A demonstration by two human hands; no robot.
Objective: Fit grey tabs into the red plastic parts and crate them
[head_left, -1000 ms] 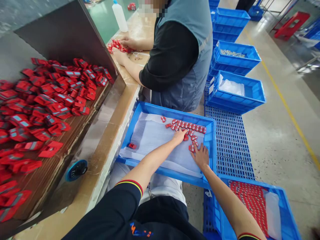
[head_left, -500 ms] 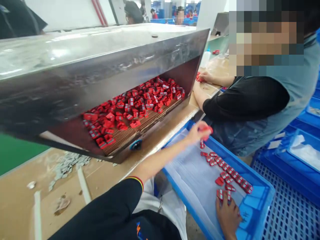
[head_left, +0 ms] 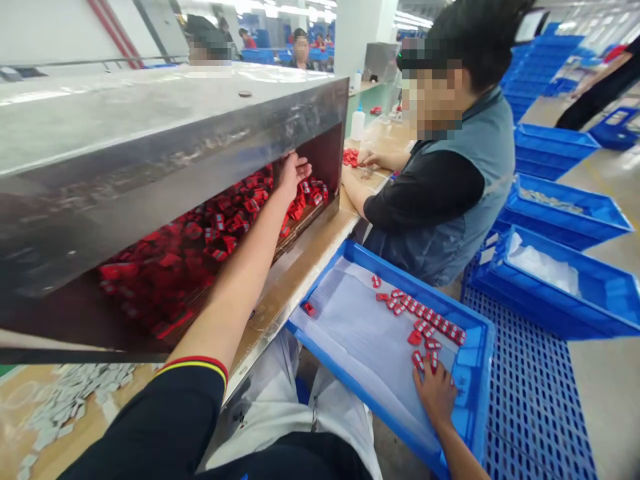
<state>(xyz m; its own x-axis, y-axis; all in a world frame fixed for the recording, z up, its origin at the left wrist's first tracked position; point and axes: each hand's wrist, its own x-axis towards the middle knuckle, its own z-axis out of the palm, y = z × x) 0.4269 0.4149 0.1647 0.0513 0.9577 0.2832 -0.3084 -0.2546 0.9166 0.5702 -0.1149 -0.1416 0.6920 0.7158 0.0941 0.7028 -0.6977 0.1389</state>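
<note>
My left hand (head_left: 295,172) reaches into the mouth of a metal-sided box (head_left: 210,153), above a heap of small red toy cars (head_left: 240,213). Its fingers are apart, and no car shows in them. In a blue tray (head_left: 480,393) on the right, my right hand (head_left: 437,395) rests with its fingers stretched out, the tips at two toy cars (head_left: 425,361). A close row of red toy cars (head_left: 435,319) runs along the tray's far side on a white liner (head_left: 360,333). One toy car (head_left: 310,309) lies alone near the tray's left corner.
A co-worker (head_left: 440,193) sits beyond the tray, hands at red pieces (head_left: 351,157) on the bench. Grey flat chips (head_left: 70,400) lie at lower left. Stacked blue bins (head_left: 565,280) stand at right on a perforated blue base (head_left: 530,400). A white bottle (head_left: 358,123) stands behind.
My left hand has moved from above the tray, where it held something red, left into the box and is now open. My right hand stays at the same cars. The view has turned right.
</note>
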